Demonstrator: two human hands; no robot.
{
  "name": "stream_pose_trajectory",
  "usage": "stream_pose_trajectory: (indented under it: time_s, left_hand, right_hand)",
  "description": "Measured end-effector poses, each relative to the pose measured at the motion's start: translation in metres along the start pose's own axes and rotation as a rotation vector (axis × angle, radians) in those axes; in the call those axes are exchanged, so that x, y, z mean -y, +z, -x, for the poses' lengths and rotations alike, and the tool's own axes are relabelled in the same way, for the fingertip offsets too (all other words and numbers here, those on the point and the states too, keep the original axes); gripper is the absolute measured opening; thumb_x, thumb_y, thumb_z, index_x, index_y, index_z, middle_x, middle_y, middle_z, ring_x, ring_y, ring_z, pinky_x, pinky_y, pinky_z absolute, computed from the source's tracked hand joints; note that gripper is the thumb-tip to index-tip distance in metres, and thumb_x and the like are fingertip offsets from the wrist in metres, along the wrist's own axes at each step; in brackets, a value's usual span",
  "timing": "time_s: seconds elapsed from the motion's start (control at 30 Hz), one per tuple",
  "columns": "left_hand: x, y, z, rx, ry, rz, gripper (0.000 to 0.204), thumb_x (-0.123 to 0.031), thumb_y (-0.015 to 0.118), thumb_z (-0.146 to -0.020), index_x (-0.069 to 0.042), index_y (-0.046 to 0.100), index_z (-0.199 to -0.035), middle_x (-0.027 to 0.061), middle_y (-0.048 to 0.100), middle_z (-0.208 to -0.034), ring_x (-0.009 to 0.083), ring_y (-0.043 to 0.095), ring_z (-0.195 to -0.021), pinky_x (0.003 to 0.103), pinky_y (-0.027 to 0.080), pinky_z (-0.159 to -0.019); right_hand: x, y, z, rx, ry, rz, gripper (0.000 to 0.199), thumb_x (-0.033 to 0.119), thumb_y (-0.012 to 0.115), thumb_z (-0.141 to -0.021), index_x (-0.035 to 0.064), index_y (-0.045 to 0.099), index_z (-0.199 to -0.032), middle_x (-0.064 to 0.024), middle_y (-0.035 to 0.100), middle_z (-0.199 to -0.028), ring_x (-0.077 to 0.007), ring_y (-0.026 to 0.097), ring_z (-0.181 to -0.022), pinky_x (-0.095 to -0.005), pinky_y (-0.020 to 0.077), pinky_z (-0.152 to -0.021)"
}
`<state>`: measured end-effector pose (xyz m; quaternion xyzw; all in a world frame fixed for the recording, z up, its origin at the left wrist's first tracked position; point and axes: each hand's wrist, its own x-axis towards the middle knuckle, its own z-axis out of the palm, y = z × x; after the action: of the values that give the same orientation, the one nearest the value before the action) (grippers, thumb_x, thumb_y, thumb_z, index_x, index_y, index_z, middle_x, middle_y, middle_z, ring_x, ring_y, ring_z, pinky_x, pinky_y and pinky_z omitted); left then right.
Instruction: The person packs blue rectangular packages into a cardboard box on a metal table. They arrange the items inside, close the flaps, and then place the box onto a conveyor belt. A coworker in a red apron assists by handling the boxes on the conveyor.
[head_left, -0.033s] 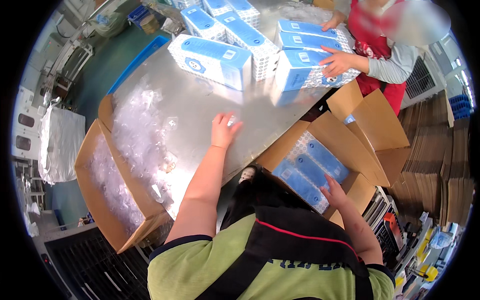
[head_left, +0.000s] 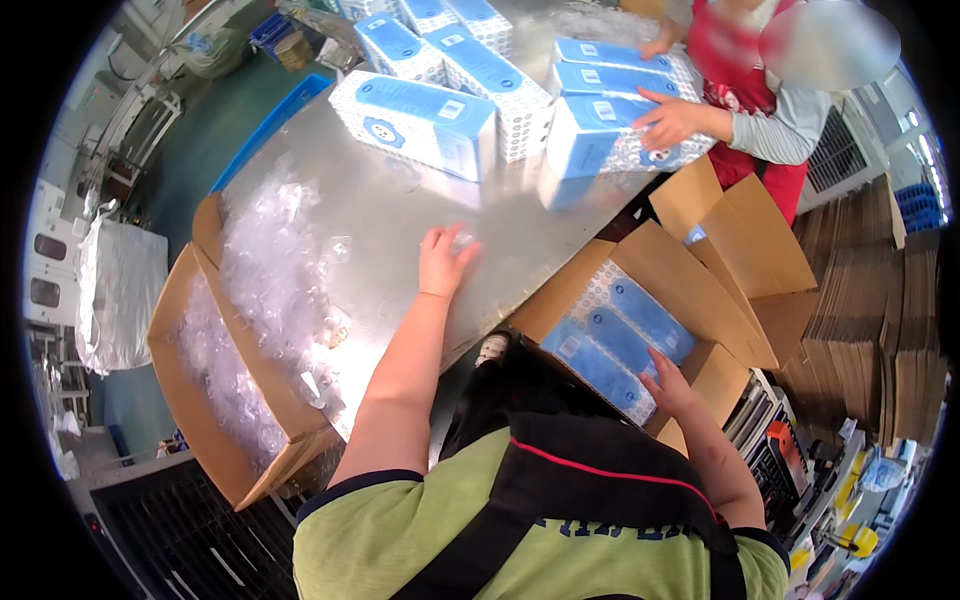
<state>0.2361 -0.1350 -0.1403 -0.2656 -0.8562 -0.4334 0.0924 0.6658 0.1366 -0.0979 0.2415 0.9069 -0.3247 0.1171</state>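
Note:
My left hand lies flat on the shiny metal table, fingers spread and holding nothing. Blue-and-white wrapped packs stand farther back on the table, apart from that hand. My right hand reaches down into an open cardboard box at my right. Its fingers rest on the blue packs laid inside the box, without gripping one. At the table's far end, another person's hands press on a stack of packs.
An open cardboard box full of clear plastic wrapping stands against the table's left edge, and wrapping spills onto the table. Flat cardboard sheets are stacked at the right. A blue crate sits on the floor at the far left.

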Motion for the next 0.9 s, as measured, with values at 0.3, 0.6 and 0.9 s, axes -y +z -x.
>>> stream_pose_trajectory:
  time_s: [0.3, 0.6, 0.9]
  left_hand:
    - [-0.184, 0.085, 0.047, 1.094, 0.527, 0.383, 0.048, -0.043, 0.058, -0.094, -0.014, 0.058, -0.131, 0.0155, 0.052, -0.135, 0.0344, 0.049, -0.124, 0.041, 0.040, -0.105]
    - [-0.156, 0.010, -0.085, 0.457, 0.650, 0.143, 0.070, -0.026, 0.078, -0.075, -0.009, 0.050, -0.138, 0.0187, 0.046, -0.141, 0.0401, 0.040, -0.133, 0.050, 0.034, -0.110]
    - [-0.019, -0.086, -0.328, 0.466, 0.254, -0.473, 0.113, -0.070, 0.066, -0.073, -0.011, 0.017, -0.155, 0.0198, 0.017, -0.160, 0.0357, 0.009, -0.149, 0.052, 0.011, -0.119]
  right_hand:
    - [0.001, -0.039, 0.012, -0.300, 0.096, -0.184, 0.049, 0.024, 0.060, -0.093, 0.0013, 0.049, -0.136, -0.0200, 0.053, -0.135, -0.0368, 0.051, -0.124, -0.0399, 0.0425, -0.104]
    - [0.161, -0.115, -0.111, -0.490, -0.377, 0.095, 0.047, 0.019, 0.069, -0.085, 0.0049, 0.056, -0.127, -0.0174, 0.056, -0.130, -0.0366, 0.053, -0.120, -0.0413, 0.0447, -0.101]
    - [0.293, -0.133, -0.401, -0.662, -0.214, 0.305, 0.076, 0.048, 0.061, -0.089, 0.0025, 0.039, -0.145, -0.0225, 0.049, -0.138, -0.0377, 0.048, -0.127, -0.0455, 0.0405, -0.104]
